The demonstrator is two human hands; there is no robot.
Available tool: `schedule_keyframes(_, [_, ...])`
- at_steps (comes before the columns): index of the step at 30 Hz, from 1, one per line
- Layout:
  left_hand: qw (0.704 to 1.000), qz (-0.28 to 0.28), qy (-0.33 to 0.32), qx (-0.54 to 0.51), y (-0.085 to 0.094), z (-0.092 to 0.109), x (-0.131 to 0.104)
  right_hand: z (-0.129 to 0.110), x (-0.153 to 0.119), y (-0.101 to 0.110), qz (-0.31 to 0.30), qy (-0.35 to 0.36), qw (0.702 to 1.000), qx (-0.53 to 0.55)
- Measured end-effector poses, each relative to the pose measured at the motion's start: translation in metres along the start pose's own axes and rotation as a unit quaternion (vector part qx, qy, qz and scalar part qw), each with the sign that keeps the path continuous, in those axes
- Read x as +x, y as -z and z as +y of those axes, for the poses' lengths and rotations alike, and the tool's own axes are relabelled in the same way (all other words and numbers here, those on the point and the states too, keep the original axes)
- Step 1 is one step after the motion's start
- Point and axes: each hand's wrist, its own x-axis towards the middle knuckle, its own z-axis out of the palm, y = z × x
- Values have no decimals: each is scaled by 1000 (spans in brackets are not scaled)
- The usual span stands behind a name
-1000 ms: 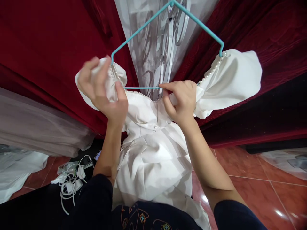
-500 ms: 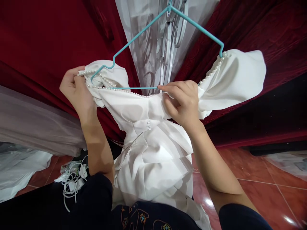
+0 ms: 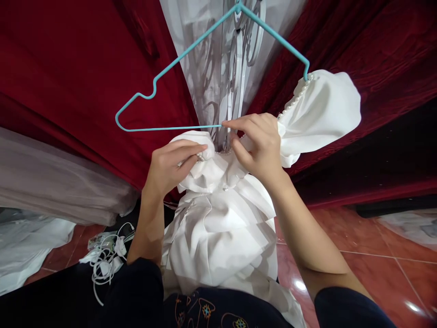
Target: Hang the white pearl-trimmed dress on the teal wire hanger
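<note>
A white dress (image 3: 221, 228) with pearl-trimmed edges hangs partly from a light blue hanger (image 3: 194, 44). Its right puffed sleeve (image 3: 324, 109) is still over the hanger's right end, while the hanger's left end is bare. My left hand (image 3: 170, 166) pinches the other sleeve (image 3: 201, 171) by its pearl edge, below the hanger's bottom bar and in front of the bodice. With fingers closed, my right hand (image 3: 257, 141) grips the dress's upper edge, its index fingertip at the bottom bar. The fabric under the right palm is hidden.
Dark red drapes (image 3: 68, 68) hang on both sides. Behind the hanger stands white scrolled metalwork (image 3: 235, 68) before white cloth. White cables (image 3: 104, 269) lie in a tangle at lower left. Reddish tiles (image 3: 341, 241) cover the floor at right.
The left sleeve has come off the hanger's left end. My left hand has brought it right and down to the bodice. My right hand has stayed nearly in place.
</note>
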Motion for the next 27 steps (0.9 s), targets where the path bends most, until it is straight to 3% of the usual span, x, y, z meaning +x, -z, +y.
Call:
schedule_keyframes(2, [996, 74, -31, 32, -5, 7, 12, 1, -1, 0, 3, 4, 1000, -4])
schedule_keyframes(4, [991, 110, -15, 76, -7, 8, 23, 3, -2, 1, -1, 11, 1000, -8])
schedule_keyframes(7, [991, 71, 34, 109, -10, 6, 32, 3, -3, 4, -16, 13, 999, -25])
schedule_keyframes(10, [991, 46, 36, 120, -15, 5, 32, 2, 0, 10, -15, 17, 1000, -7])
schedule_keyframes(12, [989, 56, 31, 130, -18, 4, 30, 5, 4, 17, 46, 16, 999, 12])
schedule_keyframes(15, [989, 67, 27, 132, -21, 3, 28, 21, 15, 32, 213, 7, 976, -49])
schedule_keyframes(17, [989, 65, 24, 130, -22, 1, 27, 37, 22, 42, 253, -3, 962, -103])
schedule_keyframes(22, [984, 77, 18, 158, -20, -2, 27, 56, 37, 59, 172, -119, 972, -109])
schedule_keyframes(27, [980, 93, 16, 176, -11, -5, 28, 61, 51, 74, 158, -188, 963, -112])
